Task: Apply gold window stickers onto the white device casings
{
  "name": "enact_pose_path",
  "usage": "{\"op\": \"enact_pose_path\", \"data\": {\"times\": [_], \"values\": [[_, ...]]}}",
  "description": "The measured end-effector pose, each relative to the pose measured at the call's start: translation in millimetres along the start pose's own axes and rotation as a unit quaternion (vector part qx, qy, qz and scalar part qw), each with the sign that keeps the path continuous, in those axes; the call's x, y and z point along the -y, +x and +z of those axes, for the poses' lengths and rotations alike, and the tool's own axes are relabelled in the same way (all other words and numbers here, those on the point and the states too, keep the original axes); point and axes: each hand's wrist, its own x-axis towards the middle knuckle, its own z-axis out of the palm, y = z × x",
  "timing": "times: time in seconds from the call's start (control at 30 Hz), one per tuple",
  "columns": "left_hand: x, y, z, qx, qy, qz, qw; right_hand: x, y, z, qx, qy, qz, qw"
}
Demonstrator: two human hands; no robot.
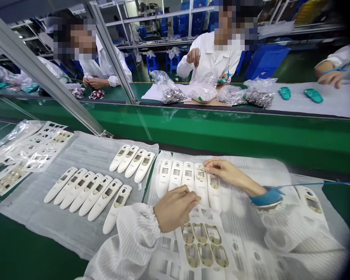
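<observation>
My right hand (226, 173) is closed in a pinch on a small clear sticker, held over the window of a white plastic shell (201, 182). That shell lies in a row of several white shells (175, 175) on white foam sheet (84, 155). My left hand (176, 206) is curled, its fingertips pressing on the lower part of the same shell. Just below my hands lies a sticker sheet (204, 243) with gold-tinted window labels. A blue wrist strap (266, 196) circles my right wrist.
Two more rows of white shells (89, 192) lie to the left, with used sticker sheets (32, 151) beyond. A green conveyor belt (221, 128) runs across. Two people in white coats sit opposite with bags of small parts (204, 91). A slanted metal bar (46, 77) crosses at left.
</observation>
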Motion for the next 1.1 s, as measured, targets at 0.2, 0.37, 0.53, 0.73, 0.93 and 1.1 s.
{"op": "enact_pose_path", "data": {"times": [0.2, 0.37, 0.53, 0.73, 0.93, 1.1], "values": [[2.7, 2.9, 0.3, 0.005, 0.004, -0.001, 1.000, -5.8, 10.7, -3.9, 0.064, -0.029, -0.030, 0.997], [3.2, 8.0, 11.7, -0.026, 0.059, 0.026, 0.998, -7.5, 16.4, -6.8, 0.074, -0.060, -0.048, 0.994], [7.0, 9.2, 18.4, -0.020, 0.081, 0.027, 0.996, -8.1, 17.3, -5.6, 0.085, -0.081, -0.046, 0.992], [8.7, 8.5, 20.3, -0.026, 0.091, 0.027, 0.995, -2.7, 16.9, -6.5, 0.101, -0.089, -0.037, 0.990], [9.9, 8.4, 21.5, -0.027, 0.092, 0.030, 0.995, -0.9, 17.2, -5.8, 0.105, -0.091, -0.028, 0.990], [8.9, 8.6, 20.7, -0.022, 0.089, 0.027, 0.995, -4.3, 18.5, -6.1, 0.106, -0.087, -0.027, 0.990]]}}
